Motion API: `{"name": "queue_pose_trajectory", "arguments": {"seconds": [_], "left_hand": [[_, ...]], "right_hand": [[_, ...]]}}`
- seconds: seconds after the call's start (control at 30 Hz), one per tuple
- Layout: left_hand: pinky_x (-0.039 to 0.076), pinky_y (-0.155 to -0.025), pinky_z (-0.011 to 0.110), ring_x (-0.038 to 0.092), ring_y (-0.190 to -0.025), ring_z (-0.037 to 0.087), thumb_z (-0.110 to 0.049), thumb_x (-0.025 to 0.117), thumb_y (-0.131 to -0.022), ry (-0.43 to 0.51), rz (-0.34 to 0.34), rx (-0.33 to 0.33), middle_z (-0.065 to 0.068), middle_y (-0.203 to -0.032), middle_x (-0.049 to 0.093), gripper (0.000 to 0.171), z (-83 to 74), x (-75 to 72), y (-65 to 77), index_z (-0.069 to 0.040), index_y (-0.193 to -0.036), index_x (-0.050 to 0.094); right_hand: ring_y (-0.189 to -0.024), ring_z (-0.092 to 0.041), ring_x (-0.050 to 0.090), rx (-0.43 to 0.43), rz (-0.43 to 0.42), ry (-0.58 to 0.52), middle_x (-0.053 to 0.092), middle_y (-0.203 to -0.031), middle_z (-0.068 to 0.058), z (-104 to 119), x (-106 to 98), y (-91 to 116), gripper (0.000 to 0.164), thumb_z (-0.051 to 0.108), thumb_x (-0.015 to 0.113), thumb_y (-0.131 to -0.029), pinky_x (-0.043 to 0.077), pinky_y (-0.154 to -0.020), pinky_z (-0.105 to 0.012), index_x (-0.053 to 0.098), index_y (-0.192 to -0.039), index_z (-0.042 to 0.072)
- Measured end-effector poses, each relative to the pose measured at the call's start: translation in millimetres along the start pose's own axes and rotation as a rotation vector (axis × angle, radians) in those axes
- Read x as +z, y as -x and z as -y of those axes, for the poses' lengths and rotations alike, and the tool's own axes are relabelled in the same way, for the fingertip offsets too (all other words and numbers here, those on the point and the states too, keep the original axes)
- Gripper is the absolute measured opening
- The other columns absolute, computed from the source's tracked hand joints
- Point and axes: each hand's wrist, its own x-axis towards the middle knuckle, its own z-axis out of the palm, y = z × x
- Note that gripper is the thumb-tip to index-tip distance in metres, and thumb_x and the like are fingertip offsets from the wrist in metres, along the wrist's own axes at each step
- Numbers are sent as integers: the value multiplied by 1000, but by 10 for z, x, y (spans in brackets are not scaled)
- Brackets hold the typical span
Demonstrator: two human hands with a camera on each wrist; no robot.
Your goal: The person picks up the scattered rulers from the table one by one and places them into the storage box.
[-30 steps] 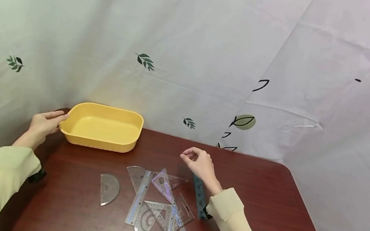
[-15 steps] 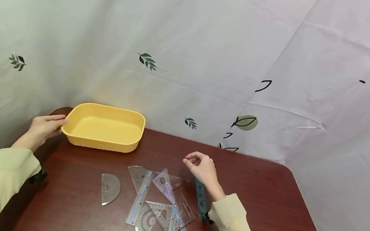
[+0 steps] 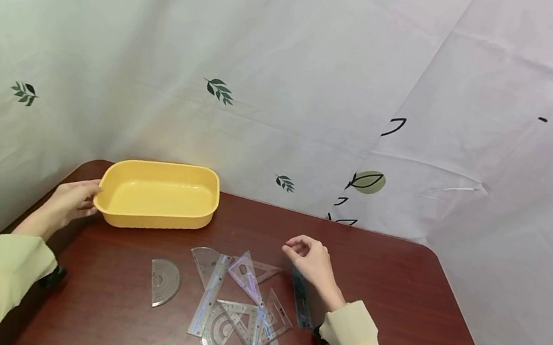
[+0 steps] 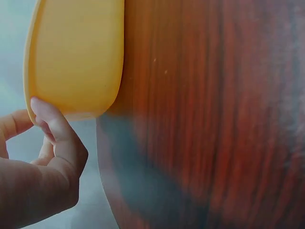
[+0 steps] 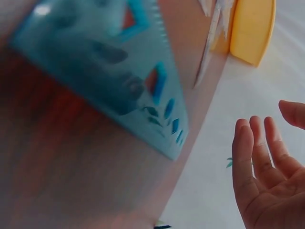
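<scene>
Head: tray [image 3: 158, 198] in left grip [image 3: 69, 202]

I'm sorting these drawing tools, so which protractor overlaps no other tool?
The leftmost protractor in the head view, lying alone on the table; the other protractors overlap neighbouring tools.

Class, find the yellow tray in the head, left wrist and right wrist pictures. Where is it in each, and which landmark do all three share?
Head: left of centre, the yellow tray with its left end in the left hand.
Left wrist: upper left, cut off by the top edge.
Right wrist: top right, also cut off.
Shared landmark: the brown table.
</scene>
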Motion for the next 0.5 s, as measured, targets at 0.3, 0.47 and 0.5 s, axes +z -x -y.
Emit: {"name": "queue_pose_trajectory", "arguments": {"seconds": [0.3,0.47,0.5], "left_hand": [[57,-62,16,61,-68,0,-24,65,-92,231,50,20,-20,-76,62,20,61,79,134,-26,-112,61],[58,-65,17,64,-69,-1,-18,67,-91,251,62,30,-21,-77,64,16,45,165,217,-27,-104,64],[58,-65,18,64,-70,-1,-17,67,-91,245,65,33,-21,-77,64,27,37,191,234,-20,-117,60]], "right_hand": [[-65,-8,59,38,4,-8,69,-80,1,-133,-104,132,11,23,75,-84,49,-57,-24,71,-91,15],[-67,-8,60,60,-6,15,70,-82,1,-215,-158,209,13,22,76,-83,50,-58,-24,71,-93,15],[-67,-8,61,62,-9,21,70,-82,1,-229,-171,228,14,22,76,-83,50,-58,-23,71,-94,14]]}}
